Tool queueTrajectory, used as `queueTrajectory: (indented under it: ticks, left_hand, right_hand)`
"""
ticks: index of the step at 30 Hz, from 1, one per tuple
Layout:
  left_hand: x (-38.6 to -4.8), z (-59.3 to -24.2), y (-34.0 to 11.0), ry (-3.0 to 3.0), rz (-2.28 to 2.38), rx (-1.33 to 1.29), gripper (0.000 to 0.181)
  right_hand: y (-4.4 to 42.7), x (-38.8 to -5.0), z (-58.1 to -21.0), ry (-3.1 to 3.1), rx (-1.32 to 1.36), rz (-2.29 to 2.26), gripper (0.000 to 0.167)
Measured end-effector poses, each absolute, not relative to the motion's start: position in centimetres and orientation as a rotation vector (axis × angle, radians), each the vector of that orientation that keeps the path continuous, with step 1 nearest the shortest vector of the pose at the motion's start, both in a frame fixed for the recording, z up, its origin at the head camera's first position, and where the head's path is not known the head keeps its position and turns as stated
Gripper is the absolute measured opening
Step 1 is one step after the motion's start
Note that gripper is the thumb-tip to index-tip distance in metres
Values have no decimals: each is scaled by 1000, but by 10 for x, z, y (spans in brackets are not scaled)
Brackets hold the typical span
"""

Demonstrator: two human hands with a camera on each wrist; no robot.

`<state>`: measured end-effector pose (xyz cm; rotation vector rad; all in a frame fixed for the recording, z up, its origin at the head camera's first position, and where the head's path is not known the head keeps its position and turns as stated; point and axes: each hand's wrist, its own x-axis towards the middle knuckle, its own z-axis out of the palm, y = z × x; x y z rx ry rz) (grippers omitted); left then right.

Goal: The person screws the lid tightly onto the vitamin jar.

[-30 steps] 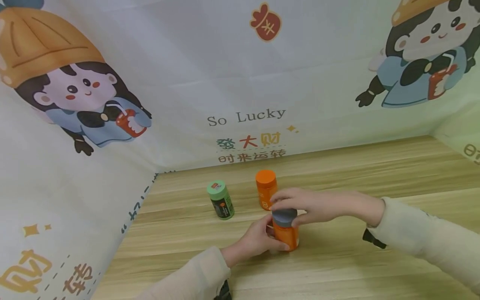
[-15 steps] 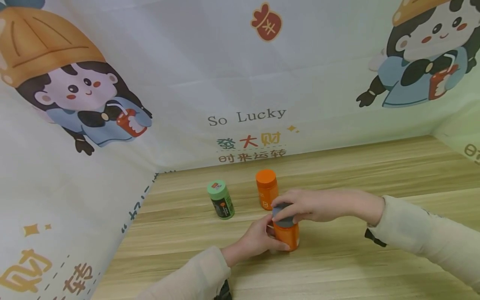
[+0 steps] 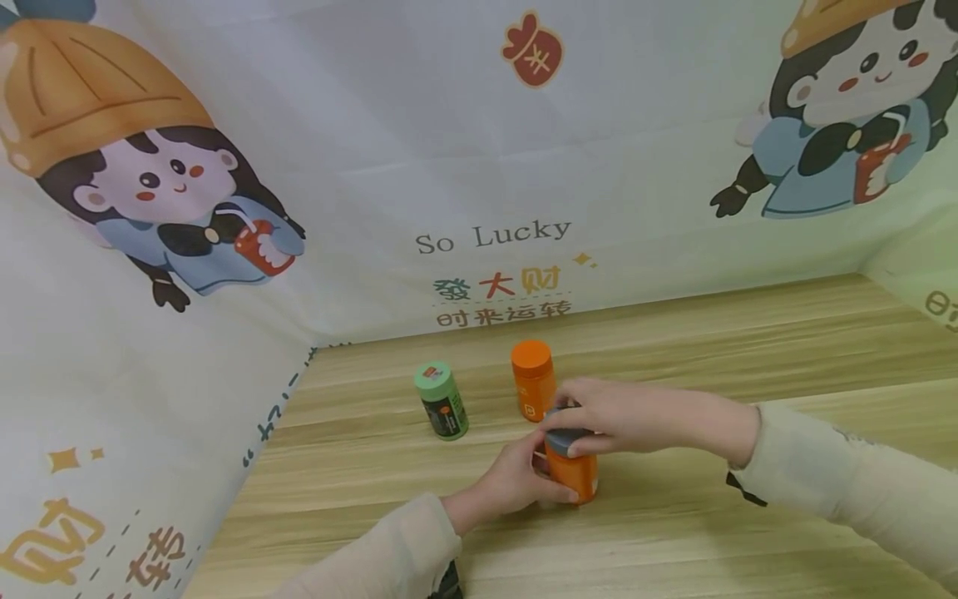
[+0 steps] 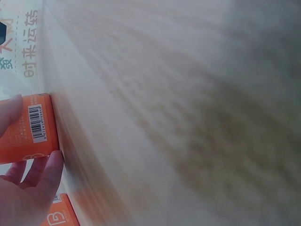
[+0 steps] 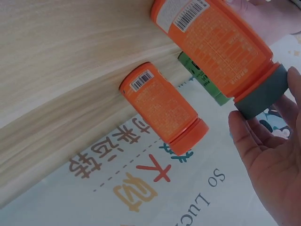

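Note:
My left hand (image 3: 512, 476) grips the body of an orange bottle (image 3: 573, 478) standing on the table. Its thumb and fingers lie on opposite sides of the bottle in the left wrist view. On top is a dark grey lid (image 3: 566, 442), which my right hand (image 3: 636, 420) holds from above by its rim. The right wrist view shows fingers and thumb around the grey lid (image 5: 263, 92), with an orange neck ring visible below it. Just behind stands a second orange bottle (image 3: 533, 383) with an orange lid, touched by neither hand.
A green bottle (image 3: 441, 401) with a dark label stands to the left on the wood-grain table (image 3: 359, 466). Printed cloth (image 3: 359, 191) rises as a wall at the back and along both sides.
My right hand's fingers have shifted around the grey lid, first moving across its top, then drawing back so more of it shows. The left hand and bottle stay in place.

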<state>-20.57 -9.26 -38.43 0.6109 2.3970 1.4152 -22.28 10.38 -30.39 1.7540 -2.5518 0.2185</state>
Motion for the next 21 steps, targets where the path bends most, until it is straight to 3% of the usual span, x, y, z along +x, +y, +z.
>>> queueTrajectory:
  ticks: [21]
  left_hand:
    - [-205,-385,-94,2358,1429,596,59]
  right_hand:
    - [98,-222,-320,-2672,1435,461,49]
